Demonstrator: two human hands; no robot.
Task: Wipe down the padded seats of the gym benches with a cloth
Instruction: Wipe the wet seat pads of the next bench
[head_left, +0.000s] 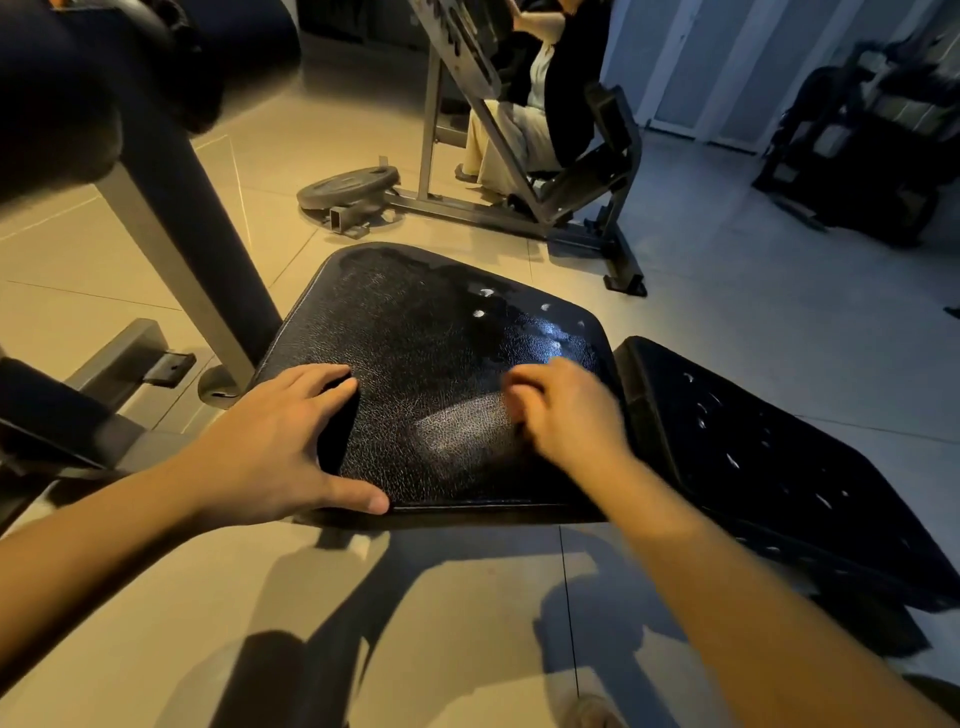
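The black padded seat (431, 332) of a gym bench fills the middle of the view, with small pale scuffs near its far right corner. A second black pad (769, 457), also scuffed, adjoins it on the right. My left hand (275, 447) lies on the seat's near left corner, fingers spread and thumb at the front edge. Under its palm is a smooth dark patch; cloth or shadow, I cannot tell which. My right hand (566, 410) is blurred on the seat's right part, fingers curled. No cloth shows in it. A pale sheen lies on the seat beside it.
A grey slanted post (182, 249) and the bench's base stand close on the left. Beyond the seat, a weight plate (353, 187) lies on the tiled floor by another machine (587, 208), where a person (524, 119) sits. Dark equipment (862, 145) stands at the far right.
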